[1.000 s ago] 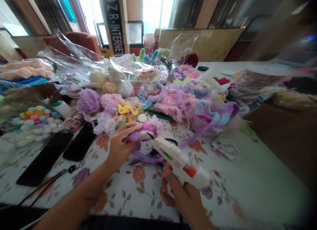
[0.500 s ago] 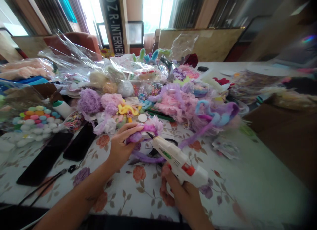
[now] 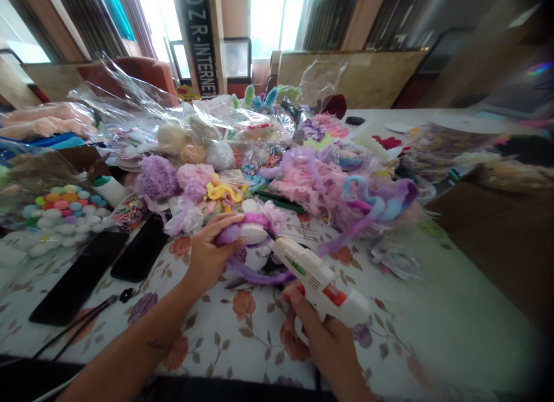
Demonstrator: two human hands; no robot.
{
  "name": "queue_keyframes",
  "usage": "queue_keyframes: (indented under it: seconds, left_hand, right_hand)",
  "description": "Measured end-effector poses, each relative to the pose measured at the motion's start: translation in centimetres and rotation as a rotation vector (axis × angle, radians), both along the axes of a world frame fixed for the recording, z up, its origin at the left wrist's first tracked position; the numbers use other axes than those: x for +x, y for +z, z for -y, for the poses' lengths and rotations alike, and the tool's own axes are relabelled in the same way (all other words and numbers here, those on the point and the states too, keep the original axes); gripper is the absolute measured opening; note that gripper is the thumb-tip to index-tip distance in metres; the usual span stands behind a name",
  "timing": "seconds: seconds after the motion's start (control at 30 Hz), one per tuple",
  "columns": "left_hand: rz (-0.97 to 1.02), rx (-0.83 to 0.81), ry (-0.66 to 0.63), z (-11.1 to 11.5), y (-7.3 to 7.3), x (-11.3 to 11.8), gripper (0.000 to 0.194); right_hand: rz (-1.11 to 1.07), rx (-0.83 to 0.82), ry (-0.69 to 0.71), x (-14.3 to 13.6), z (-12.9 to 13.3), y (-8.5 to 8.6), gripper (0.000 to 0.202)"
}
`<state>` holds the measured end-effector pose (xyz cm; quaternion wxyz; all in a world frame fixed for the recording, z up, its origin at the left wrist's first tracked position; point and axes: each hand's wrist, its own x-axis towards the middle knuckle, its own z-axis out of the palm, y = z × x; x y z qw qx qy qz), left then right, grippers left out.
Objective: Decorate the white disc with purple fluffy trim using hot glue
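My left hand [image 3: 212, 246] is closed on a small craft piece with a white oval face [image 3: 252, 234] and a fuzzy purple yarn edge [image 3: 227, 234]. A white glue gun [image 3: 305, 269] is in my right hand [image 3: 318, 333], with fingers curled round its handle. The gun's dark nozzle tip points at the right end of the white face; whether it touches I cannot tell. From the piece a purple fuzzy strip [image 3: 259, 277] loops below and runs off to the right. Scissors, partly hidden, seem to lie beneath the loop.
Two black phone-like slabs [image 3: 80, 278] lie on the flowered tablecloth [image 3: 208, 338] at left, beside bagged pompoms [image 3: 60, 214]. Pink and purple yarn [image 3: 303, 180] and clear plastic bags heap across the back. A brown cardboard box [image 3: 497, 229] stands at right.
The white face of the craft piece has turned more toward me. The glue gun has shifted slightly right, its tip moving from the middle of the piece to its right end.
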<state>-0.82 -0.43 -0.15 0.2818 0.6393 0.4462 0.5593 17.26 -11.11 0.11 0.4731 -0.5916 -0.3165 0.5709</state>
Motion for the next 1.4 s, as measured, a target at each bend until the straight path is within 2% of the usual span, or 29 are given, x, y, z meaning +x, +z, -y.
queue_keyframes:
  seconds: [0.2,0.47,0.83,1.1,1.23,1.4]
  left_hand:
    - [0.158,-0.122,-0.014,-0.3,-0.6,0.0,0.042]
    - [0.314,-0.23,-0.056,-0.4,-0.9,0.3,0.044]
    - [0.061,-0.08,-0.025,-0.1,-0.2,0.1,0.039]
    - [0.032,-0.041,-0.039,-0.1,-0.2,0.1,0.038]
    - [0.033,-0.053,-0.02,-0.2,-0.2,0.0,0.039]
    - [0.066,-0.056,-0.013,-0.3,-0.4,0.0,0.04]
  right_hand:
    - [0.01,0.039,-0.044,-0.1,0.1,-0.8,0.05]
    - [0.021,0.094,-0.044,-0.3,0.1,-0.4,0.05]
    - [0.049,0.049,-0.039,-0.5,0.3,-0.6,0.05]
    - [0.083,0.074,0.017,-0.3,0.3,-1.0,0.047]
    - [0.069,0.076,-0.014,-0.1,0.3,-1.0,0.047]
    - [0.075,0.038,0.001,0.0,0.3,-1.1,0.055]
